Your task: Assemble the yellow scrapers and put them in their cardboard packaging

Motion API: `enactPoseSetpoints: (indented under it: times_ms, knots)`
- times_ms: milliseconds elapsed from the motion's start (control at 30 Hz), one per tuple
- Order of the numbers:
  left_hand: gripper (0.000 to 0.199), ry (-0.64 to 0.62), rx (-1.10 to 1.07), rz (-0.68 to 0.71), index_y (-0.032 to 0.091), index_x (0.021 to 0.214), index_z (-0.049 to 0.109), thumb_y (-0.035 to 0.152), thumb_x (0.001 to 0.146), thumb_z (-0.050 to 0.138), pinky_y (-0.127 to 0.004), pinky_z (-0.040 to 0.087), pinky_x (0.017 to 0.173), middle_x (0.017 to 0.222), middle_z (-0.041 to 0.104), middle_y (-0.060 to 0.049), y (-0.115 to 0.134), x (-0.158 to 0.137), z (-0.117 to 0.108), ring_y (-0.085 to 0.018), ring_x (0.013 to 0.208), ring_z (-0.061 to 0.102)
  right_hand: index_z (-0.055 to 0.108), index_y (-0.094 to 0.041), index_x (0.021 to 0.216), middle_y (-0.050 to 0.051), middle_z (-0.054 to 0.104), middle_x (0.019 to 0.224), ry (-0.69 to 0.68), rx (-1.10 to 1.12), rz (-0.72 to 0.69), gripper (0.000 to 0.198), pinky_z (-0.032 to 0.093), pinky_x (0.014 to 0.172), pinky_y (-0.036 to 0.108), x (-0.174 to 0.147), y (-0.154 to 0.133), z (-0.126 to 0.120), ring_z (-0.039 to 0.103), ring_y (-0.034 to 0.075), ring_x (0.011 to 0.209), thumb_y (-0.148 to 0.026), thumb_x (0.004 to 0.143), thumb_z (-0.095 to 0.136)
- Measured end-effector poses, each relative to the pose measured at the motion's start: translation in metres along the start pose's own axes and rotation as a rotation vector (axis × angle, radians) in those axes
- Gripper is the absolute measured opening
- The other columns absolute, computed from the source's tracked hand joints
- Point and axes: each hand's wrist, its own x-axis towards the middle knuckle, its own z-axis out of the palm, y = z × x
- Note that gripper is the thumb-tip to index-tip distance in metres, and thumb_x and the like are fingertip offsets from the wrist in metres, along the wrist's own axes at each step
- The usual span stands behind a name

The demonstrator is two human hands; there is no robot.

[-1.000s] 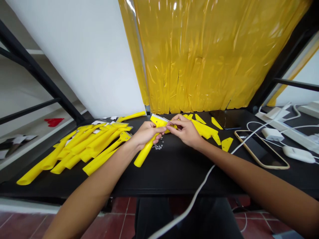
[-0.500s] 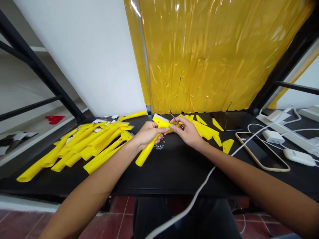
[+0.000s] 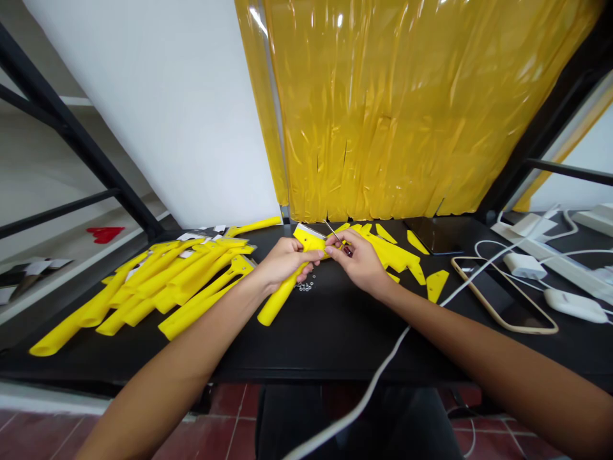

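Thin-shafted tool [image 3: 333, 232] is now pointing up past the metal edge of the held yellow piece [image 3: 309, 240], not lying along it as a second ago. Clock centred on that piece.

Amber curtain [image 3: 383, 108] is hanging at 12 to 1 o'clock, bounding the back. Black tabletop [image 3: 335, 338] is leaving most open room at 5 to 6, between hands and front edge. Yellow pile [image 3: 184, 275] is crowding 8 to 9, tightening that flank. White cable [image 3: 354, 412] is running from 3 o'clock beneath the right arm [image 3: 445, 329] towards 6; a sideways sweep could be snagging it. Loose yellow plates [image 3: 395, 252] are lying at 3, just beside the right hand [image 3: 357, 259].

Left hand [image 3: 287, 259] is gripping the piece at the dial's centre, fingers wrapped, thumb on top. Right hand is pinching the tool; cannot tell whether fingertips are touching the piece. Loosening grip could be letting the shaft slip leftward.

Small metal bits [image 3: 305, 287] are sitting at 6, just below the left fingers; a dropping handle could be scattering them.
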Motion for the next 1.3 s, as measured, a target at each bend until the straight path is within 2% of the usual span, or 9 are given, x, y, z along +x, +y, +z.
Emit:
enactPoseSetpoints:
  times_ms: [100, 200, 300, 367, 467, 667, 800, 1033, 1300]
  knots:
    - [0.023, -0.007, -0.027, -0.025, 0.013, 0.066, 0.063, 0.026, 0.079, 0.076, -0.022, 0.031, 0.039, 0.047, 0.054, 0.000, -0.001, 0.001, 0.000, -0.008, 0.035, 0.045, 0.065, -0.021, 0.092, 0.003, 0.064, 0.093, -0.023, 0.024, 0.014, 0.009, 0.051, 0.076, 0.034, 0.000, 0.002, 0.001, 0.061, 0.019, 0.086, -0.029, 0.088, 0.065]
    - [0.023, -0.009, -0.052, -0.026, 0.013, 0.067, 0.063, 0.027, 0.079, 0.076, -0.022, 0.031, 0.039, 0.048, 0.054, 0.000, -0.003, 0.003, -0.001, -0.008, 0.035, 0.045, 0.065, -0.021, 0.100, 0.006, 0.065, 0.098, 0.042, -0.017, 0.000, 0.015, 0.053, 0.076, 0.035, 0.000, 0.003, 0.003, 0.062, 0.020, 0.088, -0.033, 0.093, 0.060]
    - [0.024, 0.022, -0.082, -0.025, 0.012, 0.067, 0.064, 0.029, 0.078, 0.077, -0.021, 0.030, 0.038, 0.048, 0.052, 0.000, -0.003, 0.005, -0.003, -0.007, 0.035, 0.044, 0.065, -0.020, 0.116, 0.011, 0.065, 0.110, 0.134, -0.135, -0.076, 0.028, 0.052, 0.091, 0.040, -0.001, 0.000, -0.001, 0.064, 0.023, 0.103, -0.035, 0.101, 0.046]
    - [0.024, 0.073, -0.119, -0.024, 0.012, 0.067, 0.063, 0.028, 0.077, 0.078, -0.021, 0.029, 0.038, 0.047, 0.051, 0.001, -0.003, 0.007, -0.005, -0.006, 0.036, 0.043, 0.063, -0.020, 0.126, 0.011, 0.068, 0.112, 0.097, -0.217, -0.115, 0.035, 0.051, 0.096, 0.040, -0.001, -0.003, -0.006, 0.065, 0.023, 0.107, -0.033, 0.103, 0.039]
    - [0.021, 0.166, -0.191, -0.018, 0.011, 0.066, 0.063, 0.023, 0.075, 0.078, -0.020, 0.031, 0.038, 0.048, 0.050, 0.001, -0.003, 0.011, -0.010, -0.006, 0.037, 0.043, 0.061, -0.023, 0.133, 0.008, 0.074, 0.108, -0.031, -0.364, -0.114, 0.037, 0.053, 0.091, 0.039, -0.001, -0.006, -0.016, 0.070, 0.024, 0.099, -0.032, 0.103, 0.042]
    - [0.020, 0.315, -0.268, 0.058, 0.011, 0.065, 0.062, 0.019, 0.071, 0.079, -0.020, 0.031, 0.036, 0.064, 0.060, -0.003, -0.003, 0.016, -0.017, -0.005, 0.042, 0.044, 0.067, -0.022, 0.116, 0.008, 0.074, 0.115, -0.092, -0.477, -0.189, 0.026, 0.055, 0.091, 0.039, 0.000, -0.007, -0.023, 0.070, 0.025, 0.103, -0.030, 0.100, 0.048]
    - [0.021, 0.322, -0.240, 0.084, 0.011, 0.066, 0.063, 0.020, 0.070, 0.081, -0.021, 0.032, 0.036, 0.064, 0.060, -0.003, -0.004, 0.016, -0.018, -0.005, 0.042, 0.044, 0.066, -0.022, 0.118, 0.008, 0.073, 0.117, -0.103, -0.485, -0.216, 0.028, 0.055, 0.090, 0.038, 0.000, -0.007, -0.021, 0.069, 0.024, 0.106, -0.030, 0.102, 0.045]
    - [0.024, 0.290, -0.141, 0.091, 0.013, 0.064, 0.062, 0.026, 0.078, 0.076, -0.022, 0.032, 0.038, 0.046, 0.049, 0.001, -0.002, 0.012, -0.015, -0.007, 0.037, 0.043, 0.066, -0.022, 0.120, 0.008, 0.072, 0.118, -0.125, -0.497, -0.220, 0.029, 0.053, 0.095, 0.040, -0.001, -0.009, -0.021, 0.068, 0.025, 0.107, -0.030, 0.103, 0.044]
    - [0.021, 0.293, -0.209, 0.061, 0.012, 0.065, 0.062, 0.023, 0.075, 0.078, -0.022, 0.031, 0.038, 0.051, 0.053, 0.001, -0.001, 0.012, -0.015, -0.006, 0.039, 0.042, 0.066, -0.023, 0.120, 0.009, 0.071, 0.117, -0.096, -0.481, -0.214, 0.030, 0.053, 0.095, 0.043, -0.002, -0.012, -0.020, 0.068, 0.026, 0.107, -0.031, 0.102, 0.043]
